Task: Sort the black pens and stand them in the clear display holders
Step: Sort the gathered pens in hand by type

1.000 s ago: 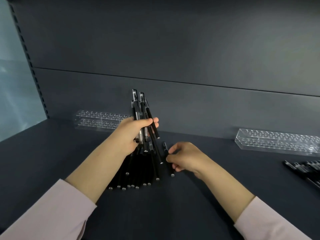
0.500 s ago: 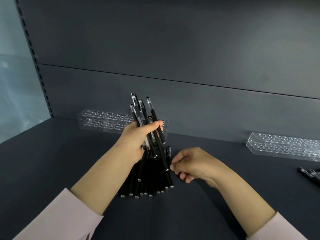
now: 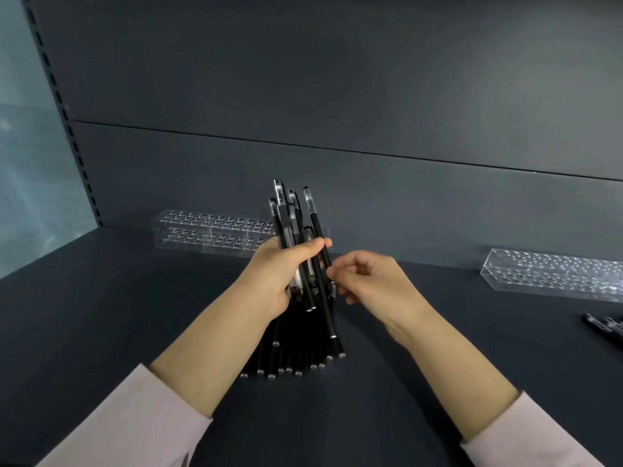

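My left hand (image 3: 274, 274) grips a bundle of black pens (image 3: 286, 219) upright, their clear caps pointing up, above the middle of the dark shelf. My right hand (image 3: 374, 281) is right beside it, thumb and forefinger pinching one black pen (image 3: 325, 261) at the bundle's right side. Under both hands a fanned pile of black pens (image 3: 303, 352) lies on the shelf, silver ends toward me. A clear display holder (image 3: 209, 230) with rows of holes stands behind at the back wall. A second clear holder (image 3: 553, 274) sits at the right. No pens stand in either.
More black pens (image 3: 603, 325) lie at the right edge of the view. The dark shelf surface (image 3: 135, 315) runs back to a dark panel wall. A slotted upright and a glass pane stand at the far left.
My right hand lifted a pen off the pile and brought it up against the bundle in my left hand. The left hand tilted the bundle slightly right.
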`<move>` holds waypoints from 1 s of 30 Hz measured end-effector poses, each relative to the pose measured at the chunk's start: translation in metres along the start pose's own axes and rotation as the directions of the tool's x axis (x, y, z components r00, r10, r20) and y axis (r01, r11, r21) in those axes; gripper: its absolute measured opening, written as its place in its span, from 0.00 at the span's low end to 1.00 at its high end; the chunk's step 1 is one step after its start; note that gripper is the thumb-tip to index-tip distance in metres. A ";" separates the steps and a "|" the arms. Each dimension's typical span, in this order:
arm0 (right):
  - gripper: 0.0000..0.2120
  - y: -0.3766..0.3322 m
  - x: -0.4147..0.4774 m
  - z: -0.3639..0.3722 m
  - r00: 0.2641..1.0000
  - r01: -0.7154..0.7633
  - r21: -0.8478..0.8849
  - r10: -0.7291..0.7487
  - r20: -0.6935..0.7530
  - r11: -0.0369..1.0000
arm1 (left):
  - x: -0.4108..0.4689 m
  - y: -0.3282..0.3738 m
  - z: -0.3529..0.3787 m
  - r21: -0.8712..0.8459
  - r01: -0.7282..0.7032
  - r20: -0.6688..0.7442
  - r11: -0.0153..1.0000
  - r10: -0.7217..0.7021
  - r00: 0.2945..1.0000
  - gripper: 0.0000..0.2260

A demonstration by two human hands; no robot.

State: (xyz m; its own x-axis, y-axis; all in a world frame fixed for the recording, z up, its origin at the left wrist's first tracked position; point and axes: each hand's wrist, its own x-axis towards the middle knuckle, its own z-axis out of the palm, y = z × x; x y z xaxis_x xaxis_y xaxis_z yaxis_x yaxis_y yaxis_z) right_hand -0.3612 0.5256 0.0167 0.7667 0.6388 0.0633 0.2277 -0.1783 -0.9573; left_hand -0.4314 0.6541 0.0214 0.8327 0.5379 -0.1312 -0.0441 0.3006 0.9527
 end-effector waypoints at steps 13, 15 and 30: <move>0.02 0.003 -0.008 -0.029 0.970 -0.233 -0.306 0.244 -0.001 0.923 | 0.015 0.001 -0.019 -0.069 0.030 -0.144 0.997 -0.040 0.989 0.08; 0.02 0.001 -0.011 -0.028 0.967 -0.211 -0.374 0.249 0.056 0.903 | 0.015 0.002 -0.021 -0.063 0.034 -0.151 0.997 -0.044 0.988 0.09; 0.16 0.007 -0.014 -0.015 0.935 -0.138 -0.322 0.230 0.271 0.937 | 0.006 0.005 -0.016 -0.004 0.039 -0.136 0.999 -0.039 0.990 0.10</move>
State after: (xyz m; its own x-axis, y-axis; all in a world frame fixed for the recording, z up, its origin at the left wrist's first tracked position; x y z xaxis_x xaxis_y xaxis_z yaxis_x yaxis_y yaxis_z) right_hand -0.3613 0.5035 0.0133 0.6062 0.7589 -0.2379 0.3010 -0.4958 -0.8146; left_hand -0.4354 0.6721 0.0212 0.7509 0.6280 -0.2042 -0.0140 0.3243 0.9459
